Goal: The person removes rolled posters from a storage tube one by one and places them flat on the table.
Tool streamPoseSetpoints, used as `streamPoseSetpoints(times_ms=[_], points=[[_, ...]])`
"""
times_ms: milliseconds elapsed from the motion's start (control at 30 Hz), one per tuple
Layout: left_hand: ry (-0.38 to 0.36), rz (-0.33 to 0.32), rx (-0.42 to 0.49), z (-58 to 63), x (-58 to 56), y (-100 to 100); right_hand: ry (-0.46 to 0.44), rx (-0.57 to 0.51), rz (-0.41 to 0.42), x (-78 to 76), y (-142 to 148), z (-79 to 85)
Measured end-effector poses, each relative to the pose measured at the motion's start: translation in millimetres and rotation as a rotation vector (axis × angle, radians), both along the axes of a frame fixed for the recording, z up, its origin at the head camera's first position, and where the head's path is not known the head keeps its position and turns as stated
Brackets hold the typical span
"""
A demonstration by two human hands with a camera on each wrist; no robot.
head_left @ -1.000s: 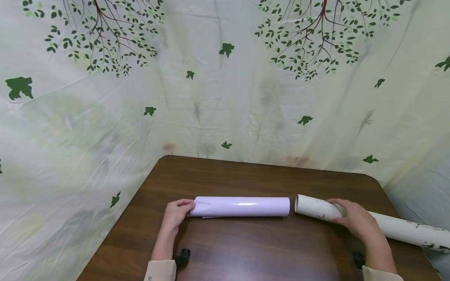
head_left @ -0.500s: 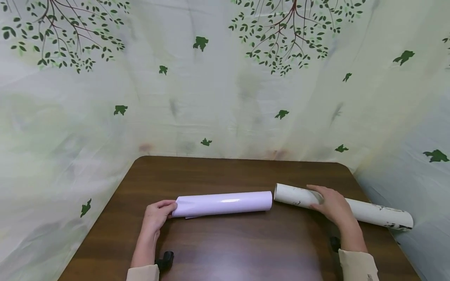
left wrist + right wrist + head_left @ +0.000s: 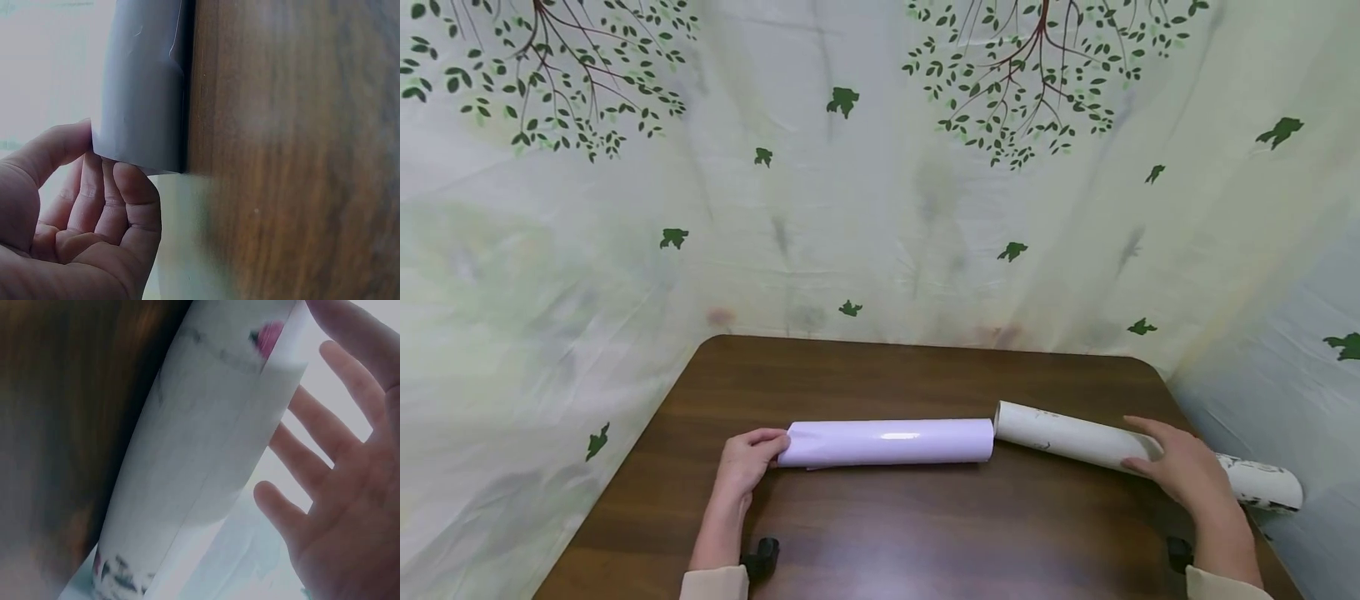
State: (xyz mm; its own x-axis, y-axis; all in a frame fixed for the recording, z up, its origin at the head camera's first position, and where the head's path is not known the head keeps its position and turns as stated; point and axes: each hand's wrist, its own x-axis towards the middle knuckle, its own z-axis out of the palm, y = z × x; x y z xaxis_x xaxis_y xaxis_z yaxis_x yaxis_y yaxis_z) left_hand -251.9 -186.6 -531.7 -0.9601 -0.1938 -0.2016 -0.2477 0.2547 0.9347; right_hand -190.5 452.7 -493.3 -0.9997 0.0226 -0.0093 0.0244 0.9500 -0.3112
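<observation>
My left hand [image 3: 745, 463] pinches the left end of a glossy pale lilac roll of sheet material [image 3: 887, 443] lying across the table. In the left wrist view the thumb is at the rim of the roll [image 3: 140, 94], with fingertips under its end. To the right, a white roll with a dark floral print [image 3: 1067, 436] lies at a slant, its left end right beside the lilac roll's right end. My right hand [image 3: 1187, 467] is at its right part, thumb and fingers spread; the right wrist view shows fairly straight fingers [image 3: 325, 428] along its side.
The brown wooden table [image 3: 880, 517] has rounded far corners. The white roll's right end reaches past the table's right edge. A pale curtain [image 3: 925, 208] with printed leaves and branches hangs behind and on both sides. A black wrist device [image 3: 762, 560] sits at the left wrist.
The right hand has slid rightward along the white roll. The gap between the two rolls has narrowed. The left hand keeps its hold on the lilac roll, while the head view has shifted.
</observation>
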Motion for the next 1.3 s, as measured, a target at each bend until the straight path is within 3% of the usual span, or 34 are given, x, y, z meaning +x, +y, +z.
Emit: streamPoseSetpoints(times_ms=[400, 800, 1033, 1300], points=[[0.009, -0.031, 0.005, -4.1, 3.4, 7, -0.089, 0.042, -0.068, 30.9, 39, -8.8], [-0.017, -0.005, -0.005, -1.1, 5.2, -4, -0.106, 0.113, -0.137, 36.3, 70, -10.1], [-0.006, -0.007, -0.006, 1.1, 5.5, -7, -0.025, 0.147, -0.148, 41.8, 92, -17.1], [0.003, -0.004, -0.003, 0.4, 6.6, -7, -0.077, 0.121, -0.147, 44.7, 106, -20.4]])
